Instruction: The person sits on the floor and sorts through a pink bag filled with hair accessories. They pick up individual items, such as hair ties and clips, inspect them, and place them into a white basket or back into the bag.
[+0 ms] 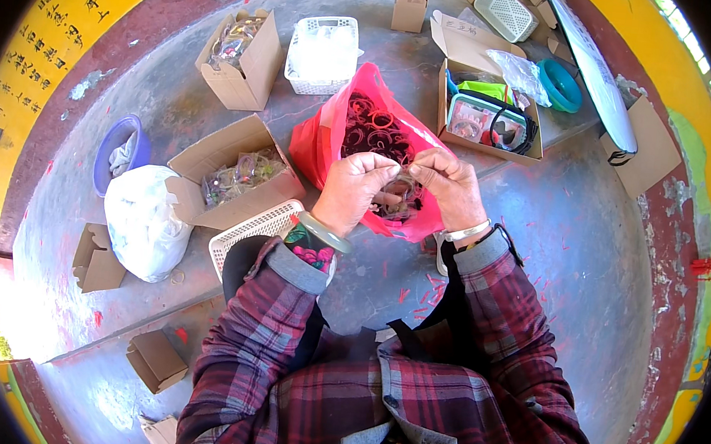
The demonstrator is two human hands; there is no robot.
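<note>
My left hand and my right hand meet fingertip to fingertip above an open red plastic bag. Both pinch with thumb and forefinger; whatever lies between the tips is too small to make out. Inside the bag is a heap of dark red and black rings, which look like hair ties, with paler ones toward the near side. The hands hide part of this heap. A pale bangle circles my left wrist, and a light bracelet and a dark band are on my right.
Left of the bag stand a cardboard box of small wrapped items, a white basket and a stuffed white bag. Beyond are another box, a white crate and, at right, a box holding a clear-sided case.
</note>
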